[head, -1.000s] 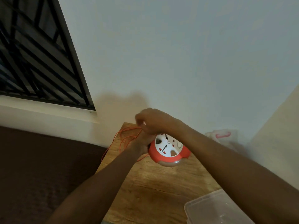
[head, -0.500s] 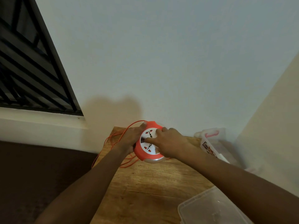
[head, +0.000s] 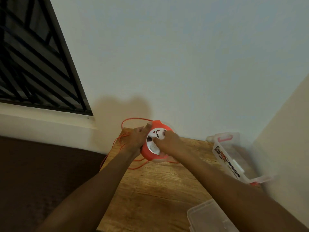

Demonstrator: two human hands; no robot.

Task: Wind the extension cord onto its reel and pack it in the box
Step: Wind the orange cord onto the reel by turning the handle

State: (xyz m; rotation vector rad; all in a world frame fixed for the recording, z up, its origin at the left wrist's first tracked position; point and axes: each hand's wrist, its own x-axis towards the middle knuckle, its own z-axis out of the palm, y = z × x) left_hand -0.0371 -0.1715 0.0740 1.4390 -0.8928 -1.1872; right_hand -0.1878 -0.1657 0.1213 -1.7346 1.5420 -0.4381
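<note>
An orange reel (head: 147,152) with a white socket face stands tilted at the far end of a wooden table (head: 155,188). My left hand (head: 136,140) grips its left rim, thumb over the top edge. My right hand (head: 167,142) rests on the white face, fingers pressed into it. Loose orange cord (head: 117,141) loops off the table's left edge and arcs above the reel. A clear plastic box (head: 227,158) with pink latches lies open at the right against the wall.
A clear plastic lid (head: 207,216) lies at the table's near right corner. Walls close the far and right sides. A barred window sits upper left, with a dark brown surface (head: 41,173) below it, left of the table.
The reel went from lying flat to tilted up on edge. My right hand came down from above the cord onto the white face, and my left hand shifted to the rim.
</note>
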